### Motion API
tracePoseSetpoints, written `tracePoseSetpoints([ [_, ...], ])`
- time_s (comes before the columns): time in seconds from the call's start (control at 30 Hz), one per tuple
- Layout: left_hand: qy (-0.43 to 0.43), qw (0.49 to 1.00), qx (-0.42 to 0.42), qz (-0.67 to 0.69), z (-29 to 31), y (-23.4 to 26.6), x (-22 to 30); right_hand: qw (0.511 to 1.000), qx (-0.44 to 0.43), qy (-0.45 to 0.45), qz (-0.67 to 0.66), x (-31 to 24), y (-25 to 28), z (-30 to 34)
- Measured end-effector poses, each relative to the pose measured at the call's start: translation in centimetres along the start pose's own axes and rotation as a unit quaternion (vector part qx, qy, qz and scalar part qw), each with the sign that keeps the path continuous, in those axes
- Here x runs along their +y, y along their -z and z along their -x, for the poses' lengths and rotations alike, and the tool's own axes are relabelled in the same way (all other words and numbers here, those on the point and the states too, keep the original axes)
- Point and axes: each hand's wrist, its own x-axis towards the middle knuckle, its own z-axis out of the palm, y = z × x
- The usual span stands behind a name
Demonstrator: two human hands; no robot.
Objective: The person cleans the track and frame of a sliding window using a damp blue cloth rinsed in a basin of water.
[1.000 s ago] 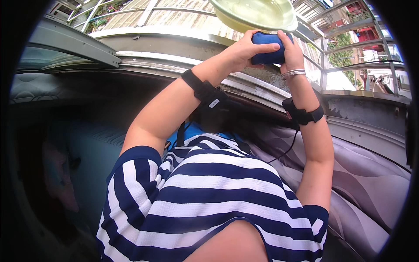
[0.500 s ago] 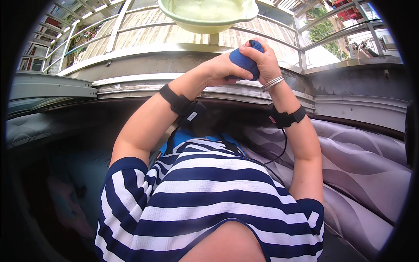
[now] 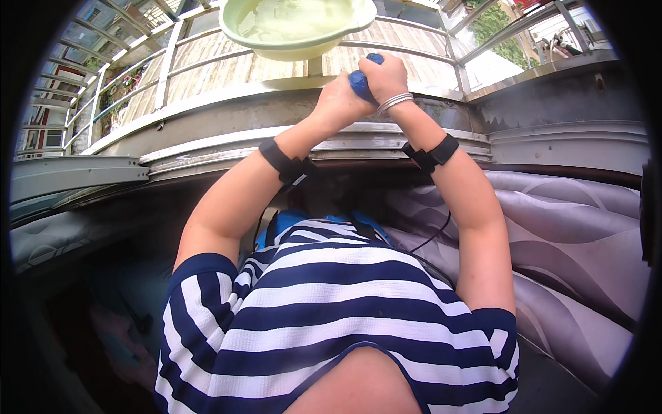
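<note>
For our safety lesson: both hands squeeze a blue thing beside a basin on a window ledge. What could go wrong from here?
1. The pale green basin of water sits on the ledge rail; a nudge from the left hand might tip it outside.
2. The blue object, gripped with the right hand, could slip over the railing.

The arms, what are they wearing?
Bare forearms under short navy-and-white striped sleeves. Each forearm has a black strap: left strap, right strap, with a thin black cable trailing from the right one. Silver bangles circle the right wrist.
</note>
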Motion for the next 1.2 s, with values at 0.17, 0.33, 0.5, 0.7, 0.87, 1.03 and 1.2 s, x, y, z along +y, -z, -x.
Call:
tracePoseSetpoints([
  [0.17, 0.059, 0.99, -0.093, 0.084, 0.2, 0.8, 0.2, 0.981, -0.128, -0.063, -0.132, 1.4, 2.9, 0.9],
  [0.33, -0.008, 0.962, -0.089, 0.258, 1.2, 1.1, 0.4, 0.98, -0.09, 0.069, -0.165, 1.4, 7.6, 3.3],
  [0.5, -0.029, 0.952, -0.128, 0.277, 2.2, 0.8, 1.9, 0.987, -0.004, 0.1, -0.129, 1.5, 12.1, 4.1],
  [0.7, -0.003, 0.858, -0.182, 0.48, 2.0, -0.4, 1.5, 0.969, -0.056, -0.065, -0.233, 4.7, 17.2, 6.2],
  [0.87, 0.022, 0.814, -0.214, 0.539, 2.8, -0.9, 1.2, 0.938, -0.136, -0.185, -0.26, 8.1, 15.9, 10.1],
  [1.03, -0.081, 0.809, -0.29, 0.504, 3.2, -2.7, 2.3, 0.807, -0.127, -0.235, -0.527, 7.2, 12.6, 11.5],
  [1.2, -0.138, 0.915, -0.236, 0.298, 3.2, -3.2, 2.3, 0.908, 0.063, -0.14, -0.391, 7.6, 14.3, 12.2],
])
